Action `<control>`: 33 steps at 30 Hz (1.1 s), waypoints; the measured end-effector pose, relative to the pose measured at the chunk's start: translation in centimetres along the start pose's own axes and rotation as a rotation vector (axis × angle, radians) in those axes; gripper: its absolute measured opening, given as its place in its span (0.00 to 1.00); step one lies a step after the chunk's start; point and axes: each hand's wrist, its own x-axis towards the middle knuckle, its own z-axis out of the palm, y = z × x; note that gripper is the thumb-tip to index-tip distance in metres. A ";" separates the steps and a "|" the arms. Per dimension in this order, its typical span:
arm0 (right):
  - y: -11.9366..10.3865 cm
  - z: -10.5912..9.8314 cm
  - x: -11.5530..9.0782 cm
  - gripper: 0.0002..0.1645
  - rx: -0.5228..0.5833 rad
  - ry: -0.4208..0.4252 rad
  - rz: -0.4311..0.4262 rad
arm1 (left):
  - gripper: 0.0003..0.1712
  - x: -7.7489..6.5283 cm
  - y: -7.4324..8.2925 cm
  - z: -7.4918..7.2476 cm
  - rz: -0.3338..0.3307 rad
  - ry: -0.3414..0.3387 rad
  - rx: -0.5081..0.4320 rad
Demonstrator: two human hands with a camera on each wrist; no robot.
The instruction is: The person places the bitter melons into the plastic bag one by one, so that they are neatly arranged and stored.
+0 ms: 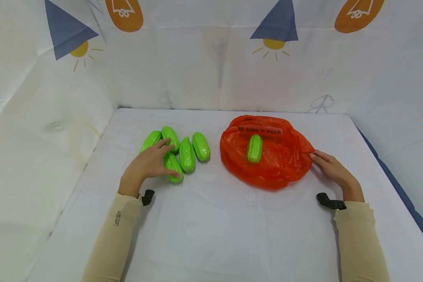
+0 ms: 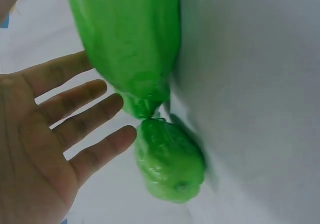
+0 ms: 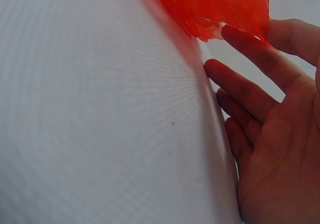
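Observation:
Several glossy green toy cucumbers (image 1: 187,154) lie in a cluster on the left part of the white table. My left hand (image 1: 150,160) hovers over that cluster, thumb and fingers spread about the nearest cucumber (image 1: 172,167). In the left wrist view the fingers (image 2: 95,151) are nearly straight beside two cucumbers; whether they touch is hard to tell. A red plastic bag (image 1: 278,156) lies crumpled at centre right, with one cucumber (image 1: 255,148) on or in it. At the bag's right edge my right hand (image 1: 333,170) pinches the film between thumb and index finger.
The white table (image 1: 225,235) ends at a back wall of white cloth (image 1: 197,70) printed with lamps. Similar cloth hangs at the left and right sides. A black wrist device (image 1: 148,197) sits on the left wrist, another (image 1: 331,202) on the right.

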 end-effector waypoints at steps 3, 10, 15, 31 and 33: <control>-0.1 -0.1 -0.1 0.46 -0.003 -0.003 0.007 | 0.62 -0.2 0.2 -0.4 0.012 0.006 -0.013; -0.1 0.0 -0.2 0.47 -0.004 -0.008 0.005 | 0.63 -0.6 0.9 -0.6 0.007 -0.057 -0.059; -0.2 0.1 -0.1 0.48 -0.007 -0.004 0.013 | 0.63 -0.7 1.3 -0.7 0.004 -0.080 -0.083; -0.2 -0.1 -0.2 0.48 -0.014 -0.010 0.043 | 0.61 -1.0 0.9 -1.6 -0.001 -0.149 -0.120; -0.3 -0.1 -0.1 0.48 -0.014 -0.011 0.034 | 0.61 -1.2 0.7 -2.0 0.009 -0.136 -0.143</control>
